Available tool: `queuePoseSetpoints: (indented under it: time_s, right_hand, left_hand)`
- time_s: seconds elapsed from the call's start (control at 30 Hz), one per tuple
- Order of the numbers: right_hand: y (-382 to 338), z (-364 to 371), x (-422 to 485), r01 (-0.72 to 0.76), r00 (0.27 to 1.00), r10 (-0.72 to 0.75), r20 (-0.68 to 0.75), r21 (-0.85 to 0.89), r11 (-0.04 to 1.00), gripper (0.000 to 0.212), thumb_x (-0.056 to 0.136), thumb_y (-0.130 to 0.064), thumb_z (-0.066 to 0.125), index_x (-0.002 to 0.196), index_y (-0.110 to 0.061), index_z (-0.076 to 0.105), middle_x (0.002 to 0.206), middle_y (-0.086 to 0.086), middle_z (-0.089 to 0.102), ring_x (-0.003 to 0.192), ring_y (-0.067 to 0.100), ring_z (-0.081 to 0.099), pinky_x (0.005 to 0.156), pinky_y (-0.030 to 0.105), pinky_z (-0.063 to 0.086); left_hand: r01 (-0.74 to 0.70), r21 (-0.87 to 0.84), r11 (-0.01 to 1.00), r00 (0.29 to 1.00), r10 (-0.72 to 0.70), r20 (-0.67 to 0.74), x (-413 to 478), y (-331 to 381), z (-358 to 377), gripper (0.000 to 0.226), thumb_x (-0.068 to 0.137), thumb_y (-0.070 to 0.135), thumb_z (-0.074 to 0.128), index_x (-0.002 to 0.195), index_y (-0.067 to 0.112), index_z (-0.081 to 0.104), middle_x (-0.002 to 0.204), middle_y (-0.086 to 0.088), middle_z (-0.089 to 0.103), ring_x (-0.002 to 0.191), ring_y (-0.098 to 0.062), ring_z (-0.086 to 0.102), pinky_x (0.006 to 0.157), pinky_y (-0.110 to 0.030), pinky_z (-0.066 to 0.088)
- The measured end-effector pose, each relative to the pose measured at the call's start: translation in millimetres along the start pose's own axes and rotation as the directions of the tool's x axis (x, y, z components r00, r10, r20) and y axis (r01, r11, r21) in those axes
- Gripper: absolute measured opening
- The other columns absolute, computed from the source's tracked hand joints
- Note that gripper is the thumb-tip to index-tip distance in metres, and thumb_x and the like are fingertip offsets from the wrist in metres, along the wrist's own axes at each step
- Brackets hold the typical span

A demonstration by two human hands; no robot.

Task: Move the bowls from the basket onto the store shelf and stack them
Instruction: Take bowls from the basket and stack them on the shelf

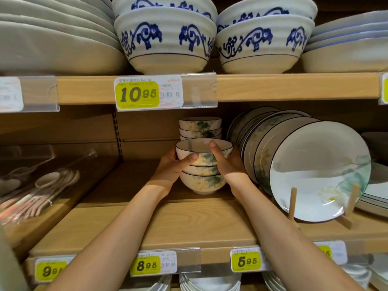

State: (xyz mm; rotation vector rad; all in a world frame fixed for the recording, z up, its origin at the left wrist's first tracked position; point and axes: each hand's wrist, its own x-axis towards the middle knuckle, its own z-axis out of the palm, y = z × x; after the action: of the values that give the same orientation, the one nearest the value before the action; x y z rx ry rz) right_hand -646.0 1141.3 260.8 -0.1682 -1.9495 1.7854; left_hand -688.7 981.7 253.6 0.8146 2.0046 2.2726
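Note:
A white bowl (201, 147) with a dark rim and green-yellow flower print tops a stack of bowls (202, 181) on the middle wooden shelf (189, 219). My left hand (174, 164) grips the top bowl from its left side. My right hand (225, 162) grips it from the right, thumb over the rim. Behind stands a second stack of matching bowls (200, 127). No basket shows in this view.
Matching plates (315, 171) lean in a wooden rack just right of the bowls. Packed spoons (42, 185) lie behind clear dividers at the left. Large blue-patterned bowls (165, 36) fill the shelf above. Price tags (147, 265) line the shelf edges.

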Motion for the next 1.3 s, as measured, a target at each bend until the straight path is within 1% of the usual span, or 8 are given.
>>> queuePoseSetpoints:
  time_s: [0.23,0.33,0.57,0.67,0.73,0.87,0.97,1.3]
  right_hand:
    - [1.5,1.6,-4.1,0.037,0.999,-0.037,0.012,0.015,0.999,0.077,0.084,-0.058,0.059,0.147,-0.026,0.029,0.15,0.0,0.04,0.123,0.01,0.042,0.095,0.023,0.027]
    - [1.1,1.2,-7.9,0.041,0.999,-0.041,0.012,-0.014,0.999,0.077,0.085,-0.058,0.056,0.149,-0.026,0.027,0.152,0.0,0.037,0.134,0.017,0.038,0.097,0.024,0.025]
    - [-13.3,-4.4,-27.2,-0.084,0.996,0.083,-0.014,-0.128,0.988,0.083,0.082,-0.074,0.031,0.149,-0.025,0.026,0.154,0.008,0.032,0.139,0.026,0.033,0.118,0.043,0.019]
    - [-12.5,-15.5,-47.2,-0.172,0.984,0.163,-0.065,-0.182,0.968,0.067,0.087,-0.073,0.028,0.113,-0.019,0.059,0.113,0.005,0.06,0.1,0.014,0.053,0.099,0.042,0.042]
    - [-10.5,-23.2,-61.4,-0.107,0.994,0.103,-0.045,-0.098,0.989,0.046,0.094,-0.063,0.031,0.089,-0.026,0.059,0.105,-0.002,0.065,0.095,0.004,0.055,0.084,0.033,0.045]
    - [-6.3,-30.3,-96.0,0.025,1.0,-0.023,-0.019,0.076,0.997,0.028,0.098,-0.052,0.034,0.11,-0.039,0.056,0.117,-0.012,0.063,0.109,0.003,0.057,0.098,0.029,0.041]
    - [-5.4,-28.7,-129.5,0.041,0.998,-0.036,-0.049,0.117,0.992,0.029,0.102,-0.035,0.038,0.107,-0.028,0.065,0.107,-0.004,0.072,0.101,0.007,0.067,0.091,0.028,0.048]
    - [8.4,-21.0,-249.4,-0.149,0.973,0.09,0.212,0.279,0.949,0.025,0.098,-0.011,0.046,0.097,-0.009,0.071,0.091,0.012,0.075,0.087,0.022,0.073,0.079,0.031,0.056]
  left_hand:
    - [0.02,0.049,0.999,1.0,-0.021,0.006,-1.5,0.9,-1.2,0.075,0.058,0.044,0.082,0.125,0.025,0.058,0.115,0.007,0.071,0.106,-0.005,0.065,0.08,-0.018,0.052]
    - [0.031,0.064,0.997,0.999,-0.03,-0.011,-4.9,2.6,-0.3,0.085,0.056,0.049,0.082,0.132,0.022,0.054,0.121,0.004,0.068,0.112,-0.011,0.063,0.089,-0.025,0.05]
    - [0.17,0.005,0.985,0.975,-0.168,-0.143,-21.3,27.3,0.5,0.067,0.075,0.046,0.076,0.134,0.024,0.052,0.136,0.003,0.056,0.129,-0.018,0.049,0.099,-0.031,0.041]
    - [0.252,-0.114,0.961,0.933,-0.272,-0.234,-36.9,47.9,-4.5,0.032,0.092,0.034,0.062,0.122,0.022,0.059,0.131,0.001,0.056,0.112,-0.014,0.054,0.092,-0.033,0.042]
    - [0.255,-0.177,0.951,0.928,-0.292,-0.233,-54.6,56.7,-6.6,0.021,0.095,0.027,0.057,0.115,0.023,0.059,0.116,0.006,0.059,0.103,-0.011,0.056,0.086,-0.032,0.044]
    - [0.206,-0.15,0.967,0.939,-0.238,-0.247,-100.5,64.2,-6.2,0.019,0.095,0.025,0.055,0.114,0.028,0.057,0.103,0.013,0.06,0.106,-0.008,0.058,0.095,-0.032,0.049]
    - [0.162,-0.077,0.984,0.951,-0.176,-0.256,-142.1,65.3,-3.2,0.018,0.097,0.026,0.052,0.111,0.035,0.059,0.107,0.011,0.067,0.107,-0.008,0.064,0.095,-0.033,0.052]
    - [0.223,-0.048,0.974,0.864,-0.22,-0.453,-304.0,70.4,-9.6,0.028,0.101,0.008,0.04,0.103,0.009,0.067,0.092,-0.007,0.077,0.088,-0.021,0.073,0.078,-0.028,0.056]
